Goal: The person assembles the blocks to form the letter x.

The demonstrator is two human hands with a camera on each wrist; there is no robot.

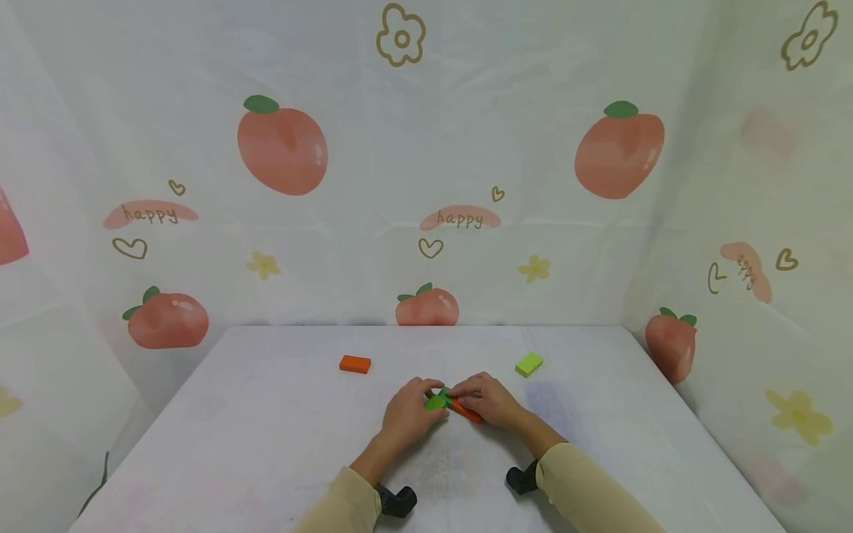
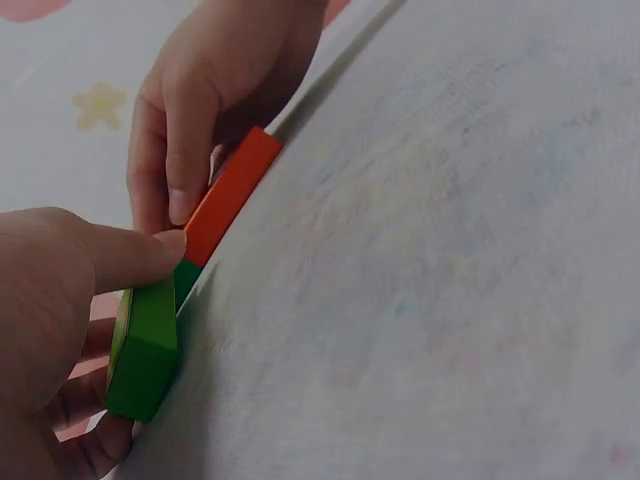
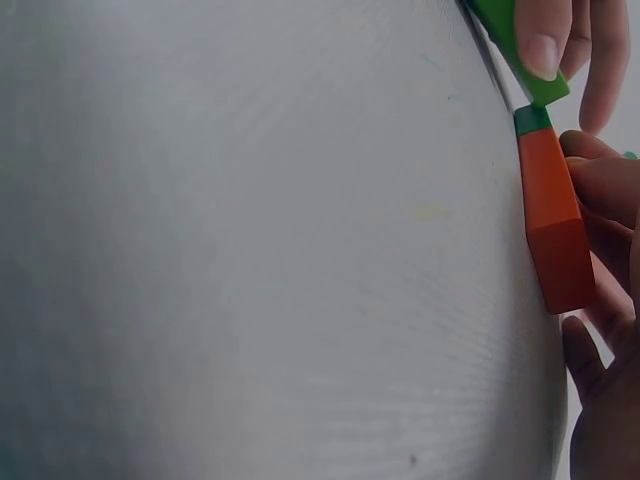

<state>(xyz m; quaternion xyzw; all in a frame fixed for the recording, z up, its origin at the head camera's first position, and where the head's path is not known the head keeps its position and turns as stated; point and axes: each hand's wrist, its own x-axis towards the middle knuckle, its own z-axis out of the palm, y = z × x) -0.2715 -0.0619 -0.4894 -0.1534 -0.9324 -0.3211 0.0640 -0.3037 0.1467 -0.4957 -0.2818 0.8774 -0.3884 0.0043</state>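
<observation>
My left hand [image 1: 408,411] grips a light green block [image 2: 145,350], thumb on its top edge and fingers curled beneath and behind. Touching the block's end is a small dark green piece [image 2: 187,280], and an orange block [image 3: 555,220] lines up behind that piece. From the other side, my right hand [image 1: 496,401] holds the orange block, its fingers along the far face. The three pieces form a bent row on the white table [image 1: 280,444], between both hands. Fingers partly cover the dark green piece in the head view.
Farther back on the table lie another orange block [image 1: 355,364] at left and a yellow-green block [image 1: 529,364] at right. Black wrist devices [image 1: 397,502] stick out at both sleeves. A printed cloth wall [image 1: 360,244] stands behind the table's far edge.
</observation>
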